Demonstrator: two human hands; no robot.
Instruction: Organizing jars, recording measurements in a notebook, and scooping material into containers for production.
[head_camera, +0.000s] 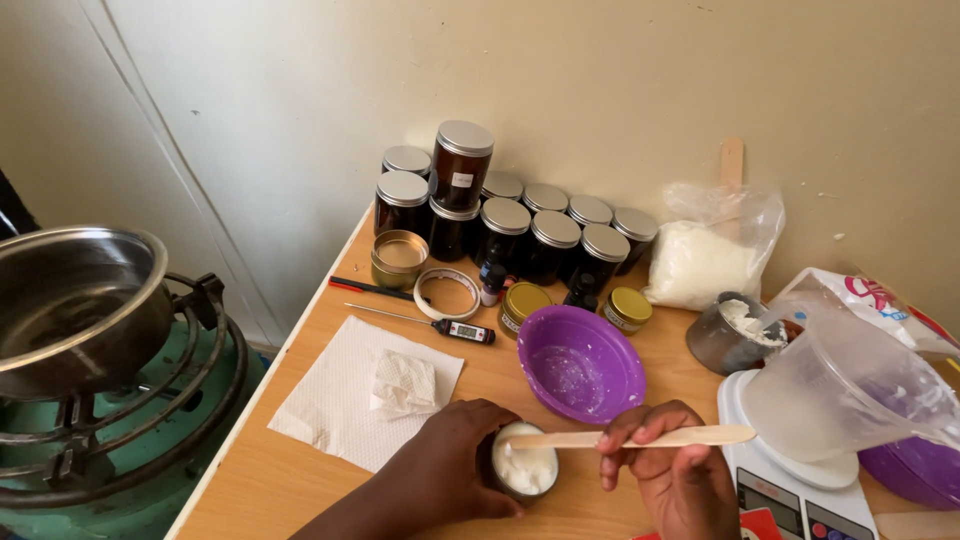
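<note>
Tin (524, 470) of white cream sits at the near edge of the wooden table (300, 470), and both hands are on the work: the left hand (450, 455) is wrapped around the tin's side, grasping it steady, while the right hand (670, 470) pinches a flat wooden stick (640, 437) between thumb and fingers, its left end dipped into the cream. Going by size, the biggest thing about is the steel pot (75, 300) on a green gas burner (150, 420), off to the left beside the table. On the right a clear plastic measuring jug (840, 385) lies tipped on a white kitchen scale (790, 490), near a clear bag of white flakes (705, 260) that leans against the far wall. A cluster of dark jars with silver lids (520, 225) stands at the far side (one stacked on top of the others). A purple bowl (580, 362) smeared with white sits just beyond the tin. Left of it lies a white paper towel (350, 390) with a crumpled tissue on it. Further back rest a roll of tape (447, 292), a probe thermometer (440, 325), and two small gold-lidded tins (627, 308).
</note>
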